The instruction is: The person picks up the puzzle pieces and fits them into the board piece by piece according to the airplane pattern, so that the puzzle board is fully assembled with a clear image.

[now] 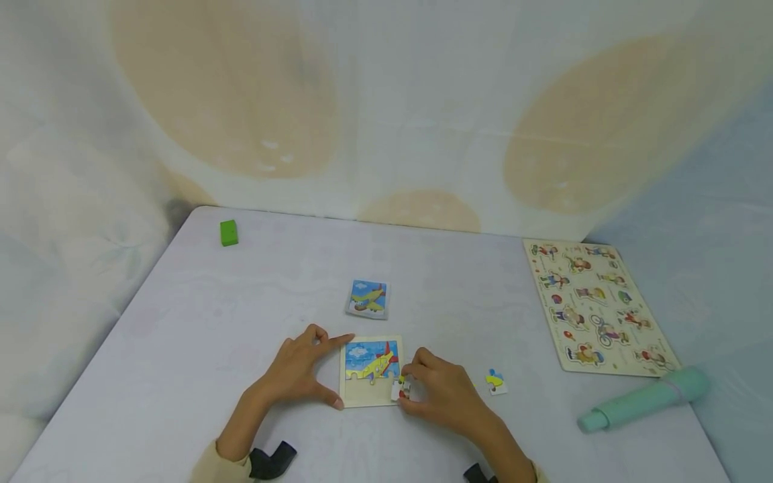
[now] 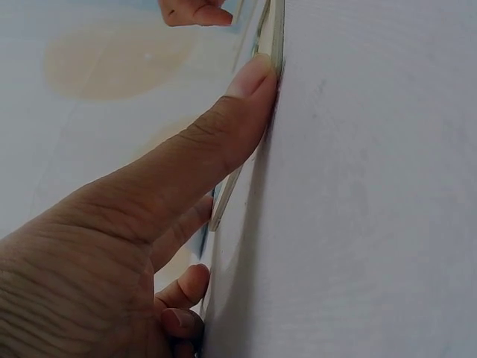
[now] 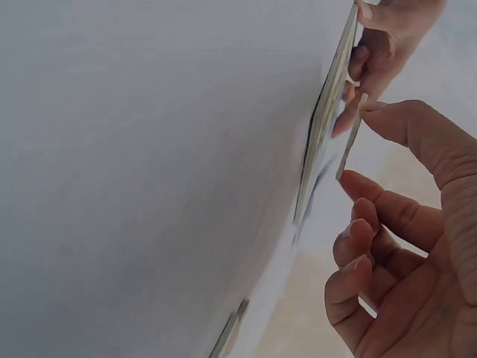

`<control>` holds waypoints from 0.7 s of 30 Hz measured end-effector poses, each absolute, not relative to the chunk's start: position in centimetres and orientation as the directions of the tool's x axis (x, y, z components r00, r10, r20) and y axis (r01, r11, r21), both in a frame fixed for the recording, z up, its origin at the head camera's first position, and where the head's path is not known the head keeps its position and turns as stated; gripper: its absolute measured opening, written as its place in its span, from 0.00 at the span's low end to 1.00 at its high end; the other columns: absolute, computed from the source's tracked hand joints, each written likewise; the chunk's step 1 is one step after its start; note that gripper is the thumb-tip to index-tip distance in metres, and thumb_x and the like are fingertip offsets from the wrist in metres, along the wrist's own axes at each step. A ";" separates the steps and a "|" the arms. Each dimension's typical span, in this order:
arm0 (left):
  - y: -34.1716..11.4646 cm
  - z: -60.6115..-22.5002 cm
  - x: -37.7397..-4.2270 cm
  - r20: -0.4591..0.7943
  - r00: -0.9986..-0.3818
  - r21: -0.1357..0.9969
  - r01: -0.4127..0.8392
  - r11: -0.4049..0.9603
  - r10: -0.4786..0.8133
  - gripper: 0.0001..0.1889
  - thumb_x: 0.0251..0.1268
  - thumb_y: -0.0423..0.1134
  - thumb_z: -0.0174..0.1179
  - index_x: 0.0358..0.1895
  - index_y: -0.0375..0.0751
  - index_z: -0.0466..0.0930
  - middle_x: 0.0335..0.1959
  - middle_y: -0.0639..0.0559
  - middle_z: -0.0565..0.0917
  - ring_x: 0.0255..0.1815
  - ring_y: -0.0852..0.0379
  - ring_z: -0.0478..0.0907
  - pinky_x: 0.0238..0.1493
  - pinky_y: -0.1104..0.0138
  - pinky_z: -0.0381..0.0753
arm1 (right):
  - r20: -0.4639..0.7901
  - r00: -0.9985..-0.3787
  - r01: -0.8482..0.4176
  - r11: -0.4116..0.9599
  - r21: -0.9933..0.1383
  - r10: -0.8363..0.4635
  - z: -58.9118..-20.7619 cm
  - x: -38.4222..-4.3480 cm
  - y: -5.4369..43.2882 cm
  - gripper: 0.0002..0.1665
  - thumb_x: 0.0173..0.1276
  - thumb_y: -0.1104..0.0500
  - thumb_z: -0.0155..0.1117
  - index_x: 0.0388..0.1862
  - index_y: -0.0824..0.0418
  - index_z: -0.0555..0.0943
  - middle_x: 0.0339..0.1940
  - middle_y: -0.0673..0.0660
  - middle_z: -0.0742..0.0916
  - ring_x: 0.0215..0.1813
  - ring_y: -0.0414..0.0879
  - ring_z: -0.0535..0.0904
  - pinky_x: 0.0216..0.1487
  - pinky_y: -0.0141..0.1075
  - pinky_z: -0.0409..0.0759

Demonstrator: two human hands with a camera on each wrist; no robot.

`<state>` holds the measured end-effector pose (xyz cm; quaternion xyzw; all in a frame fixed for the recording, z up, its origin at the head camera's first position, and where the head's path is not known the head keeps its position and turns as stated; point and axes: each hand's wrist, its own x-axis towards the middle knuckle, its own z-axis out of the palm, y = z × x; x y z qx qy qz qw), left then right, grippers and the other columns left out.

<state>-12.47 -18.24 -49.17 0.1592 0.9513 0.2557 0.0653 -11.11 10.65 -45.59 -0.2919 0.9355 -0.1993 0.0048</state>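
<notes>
A small wooden jigsaw tray (image 1: 368,397) lies in front of me, its upper part filled with puzzle pieces (image 1: 373,359) showing a yellow airplane on blue sky; the lower part is bare. My left hand (image 1: 298,369) rests at its left side, forefinger at the far corner and thumb at the near one. In the left wrist view the thumb (image 2: 216,127) presses along the tray edge. My right hand (image 1: 443,392) pinches a jigsaw piece (image 1: 398,390) between thumb and forefinger over the tray's lower right. The right wrist view shows this piece (image 3: 352,138) edge-on, apart from the tray.
A loose jigsaw piece (image 1: 496,381) lies right of my right hand. Beyond the tray is an airplane picture card (image 1: 368,299). A green block (image 1: 229,233) sits far left. At right are a figure puzzle board (image 1: 594,305) and a mint-green cylinder (image 1: 643,401).
</notes>
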 end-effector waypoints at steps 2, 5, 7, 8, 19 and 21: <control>-18.2 -49.2 -12.5 -0.042 -0.940 0.506 0.273 0.818 0.339 0.55 0.23 0.68 0.80 0.69 0.64 0.73 0.44 0.56 0.67 0.39 0.59 0.63 0.37 0.64 0.59 | 0.106 -0.822 -0.555 0.744 -0.373 -0.560 -45.5 -11.2 10.2 0.19 0.53 0.48 0.77 0.41 0.56 0.88 0.35 0.44 0.76 0.31 0.32 0.68 0.30 0.23 0.69; -18.3 -49.3 -12.5 -0.041 -0.938 0.501 0.278 0.820 0.344 0.55 0.23 0.69 0.79 0.69 0.65 0.73 0.44 0.56 0.66 0.39 0.59 0.63 0.37 0.65 0.59 | 0.118 -0.812 -0.570 0.731 -0.376 -0.572 -45.3 -11.3 9.5 0.19 0.54 0.48 0.76 0.42 0.56 0.88 0.35 0.45 0.76 0.31 0.33 0.68 0.30 0.23 0.69; -18.3 -49.2 -12.5 -0.039 -0.938 0.499 0.280 0.820 0.344 0.55 0.23 0.69 0.79 0.69 0.65 0.72 0.44 0.56 0.66 0.39 0.59 0.63 0.37 0.65 0.59 | 0.128 -0.801 -0.585 0.722 -0.370 -0.584 -45.3 -11.3 9.1 0.19 0.54 0.48 0.76 0.42 0.56 0.88 0.35 0.45 0.76 0.31 0.33 0.69 0.30 0.22 0.69; -18.4 -49.2 -12.5 -0.039 -0.938 0.501 0.280 0.819 0.344 0.55 0.23 0.69 0.79 0.69 0.65 0.72 0.44 0.56 0.66 0.39 0.59 0.63 0.37 0.65 0.59 | 0.130 -0.797 -0.592 0.719 -0.365 -0.590 -45.3 -11.3 8.9 0.19 0.54 0.47 0.76 0.42 0.55 0.88 0.35 0.45 0.76 0.31 0.33 0.68 0.30 0.22 0.69; -18.4 -49.1 -12.5 -0.038 -0.937 0.513 0.281 0.811 0.348 0.55 0.23 0.69 0.79 0.69 0.65 0.72 0.44 0.57 0.66 0.40 0.59 0.63 0.38 0.65 0.59 | 0.118 -0.747 -0.658 0.701 -0.277 -0.654 -45.4 -11.6 6.9 0.19 0.59 0.47 0.72 0.45 0.56 0.88 0.36 0.47 0.78 0.33 0.35 0.73 0.33 0.22 0.74; -18.4 -49.1 -12.5 -0.034 -0.937 0.515 0.281 0.810 0.347 0.55 0.23 0.69 0.79 0.69 0.65 0.72 0.44 0.57 0.65 0.40 0.59 0.63 0.38 0.65 0.59 | 0.111 -0.735 -0.671 0.695 -0.259 -0.669 -45.4 -11.6 6.4 0.19 0.60 0.47 0.71 0.46 0.56 0.88 0.37 0.47 0.79 0.33 0.35 0.74 0.34 0.23 0.74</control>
